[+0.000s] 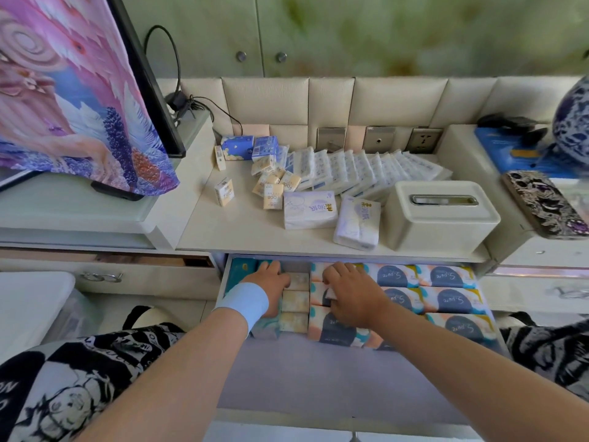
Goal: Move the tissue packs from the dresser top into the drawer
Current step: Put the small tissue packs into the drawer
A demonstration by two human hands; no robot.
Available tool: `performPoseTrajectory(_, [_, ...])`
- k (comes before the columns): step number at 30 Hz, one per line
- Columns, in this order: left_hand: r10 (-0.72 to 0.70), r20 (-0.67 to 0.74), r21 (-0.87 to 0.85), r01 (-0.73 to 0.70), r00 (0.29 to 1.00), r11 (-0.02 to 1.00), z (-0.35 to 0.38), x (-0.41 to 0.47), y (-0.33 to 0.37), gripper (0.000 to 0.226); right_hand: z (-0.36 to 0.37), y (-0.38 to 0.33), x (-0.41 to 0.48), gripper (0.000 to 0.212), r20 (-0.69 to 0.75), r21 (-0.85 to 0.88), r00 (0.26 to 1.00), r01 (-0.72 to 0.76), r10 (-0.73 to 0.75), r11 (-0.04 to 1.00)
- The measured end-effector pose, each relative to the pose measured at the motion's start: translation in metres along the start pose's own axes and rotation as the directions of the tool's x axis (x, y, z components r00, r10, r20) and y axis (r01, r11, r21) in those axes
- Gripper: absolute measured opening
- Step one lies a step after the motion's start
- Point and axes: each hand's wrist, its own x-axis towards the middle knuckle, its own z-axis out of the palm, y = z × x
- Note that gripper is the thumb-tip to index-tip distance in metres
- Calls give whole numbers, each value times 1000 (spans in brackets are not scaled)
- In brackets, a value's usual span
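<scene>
The drawer (318,374) stands open below the dresser top (236,231). Inside it lie several large tissue packs (446,277) with dark blue ovals and a column of small cream packs (294,303). My left hand (271,283), with a blue wristband, rests on packs at the drawer's left and touches the small cream packs. My right hand (350,293) lies on the large packs, fingers curled over a small white pack. On the dresser top remain several small cream packs (272,194), two blue packs (251,148), a row of white packs (360,172) and two larger white packs (331,213).
A white tissue box (441,215) stands at the right of the dresser top, a patterned phone (541,204) beside it. A cloth-draped screen (79,90) stands on the left. Wall sockets (379,138) lie behind the packs. The drawer's front half shows bare purple lining.
</scene>
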Motion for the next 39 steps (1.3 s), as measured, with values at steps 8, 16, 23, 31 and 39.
performPoseTrajectory(8, [19, -28, 9, -18, 999, 1000, 5, -6, -13, 61, 6, -73, 9, 31, 16, 216, 960, 268, -278, 939])
performPoseTrajectory(16, [46, -45, 3, -46, 998, 999, 8, -10, -25, 71, 40, -74, 21, 35, 226, -278, 949, 280, -221, 919])
performPoseTrajectory(23, [49, -23, 21, -48, 999, 999, 2, -6, -22, 69, 49, -68, 25, 39, -8, -308, 980, 185, -197, 933])
performPoseTrajectory(31, [40, -20, 20, -40, 999, 999, 0, -6, -20, 68, 53, -63, 21, 34, -10, -276, 998, 62, -67, 959])
performPoseTrajectory(39, [32, -16, 35, -32, 999, 999, 4, -10, -17, 69, 47, -63, 13, 35, 107, -225, 992, 95, -73, 970])
